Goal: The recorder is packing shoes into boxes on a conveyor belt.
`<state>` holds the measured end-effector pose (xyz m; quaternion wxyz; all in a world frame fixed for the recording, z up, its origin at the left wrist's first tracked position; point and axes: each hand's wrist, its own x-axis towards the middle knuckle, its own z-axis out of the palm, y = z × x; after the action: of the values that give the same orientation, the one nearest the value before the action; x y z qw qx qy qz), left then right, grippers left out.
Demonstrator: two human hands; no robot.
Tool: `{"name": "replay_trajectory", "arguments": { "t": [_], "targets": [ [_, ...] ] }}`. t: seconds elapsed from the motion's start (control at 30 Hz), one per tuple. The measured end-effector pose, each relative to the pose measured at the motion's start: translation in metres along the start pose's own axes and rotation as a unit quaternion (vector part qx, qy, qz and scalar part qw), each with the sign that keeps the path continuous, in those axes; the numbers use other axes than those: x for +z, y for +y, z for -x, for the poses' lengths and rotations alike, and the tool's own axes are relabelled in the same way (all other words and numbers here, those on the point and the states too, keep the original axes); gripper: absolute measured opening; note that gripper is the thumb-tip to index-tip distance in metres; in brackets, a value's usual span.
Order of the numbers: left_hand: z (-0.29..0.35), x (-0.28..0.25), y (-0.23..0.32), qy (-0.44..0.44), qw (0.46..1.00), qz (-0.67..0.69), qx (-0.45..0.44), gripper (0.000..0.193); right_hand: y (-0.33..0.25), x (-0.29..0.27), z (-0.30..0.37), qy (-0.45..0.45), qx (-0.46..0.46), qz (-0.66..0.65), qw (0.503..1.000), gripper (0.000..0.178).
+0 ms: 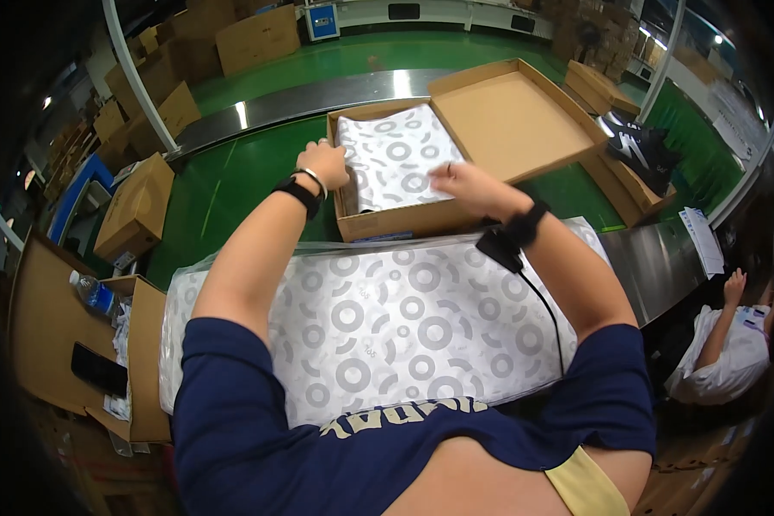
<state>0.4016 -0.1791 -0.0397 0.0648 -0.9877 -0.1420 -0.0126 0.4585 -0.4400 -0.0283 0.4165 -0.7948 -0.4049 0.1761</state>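
An open brown cardboard shoe box [396, 225] sits beyond the sheets, its lid [518, 120] folded back to the right. Patterned white wrapping paper [391, 155] covers what lies inside, hiding nearly all of it. At the box's left wall is my left hand [322, 163], fingers curled where paper and wall meet; what they pinch is hidden. My right hand [473, 189] is closed, its fingertips at the paper's right edge. Under my forearms lies a stack of the same patterned paper sheets [404, 327].
Right of the lid, black and white shoes [641, 150] rest in another open box [619, 191]. On the left, a carton holds a water bottle [93, 292] and a black phone [100, 368]. A closed carton [134, 206] stands nearby. Another person [722, 353] is at the lower right.
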Motion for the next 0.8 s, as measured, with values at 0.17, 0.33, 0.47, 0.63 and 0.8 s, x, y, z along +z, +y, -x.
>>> {"name": "replay_trajectory", "arguments": {
  "t": [0.17,0.33,0.47,0.63,0.8],
  "targets": [
    [0.031,0.012,0.003,0.061,0.954,0.293,-0.007,0.060,0.027,-0.051,0.056,-0.167,0.047,0.230,0.957,0.033],
    [0.066,0.003,0.029,0.066,0.556,0.826,-0.062,0.086,0.054,-0.078,0.047,0.133,0.023,0.216,0.967,0.063],
    [0.062,-0.007,-0.009,-0.106,0.431,0.895,0.042,0.080,0.043,-0.039,0.019,-0.017,-0.114,0.284,0.952,0.088],
    [0.032,0.030,-0.034,0.015,0.740,0.669,-0.062,0.059,0.014,-0.011,0.002,-0.031,-0.092,0.347,0.933,0.072],
    [0.052,-0.025,0.018,0.031,0.980,0.185,0.062,0.062,0.104,-0.074,0.018,0.287,-0.130,0.145,0.938,0.053]
  ]
}}
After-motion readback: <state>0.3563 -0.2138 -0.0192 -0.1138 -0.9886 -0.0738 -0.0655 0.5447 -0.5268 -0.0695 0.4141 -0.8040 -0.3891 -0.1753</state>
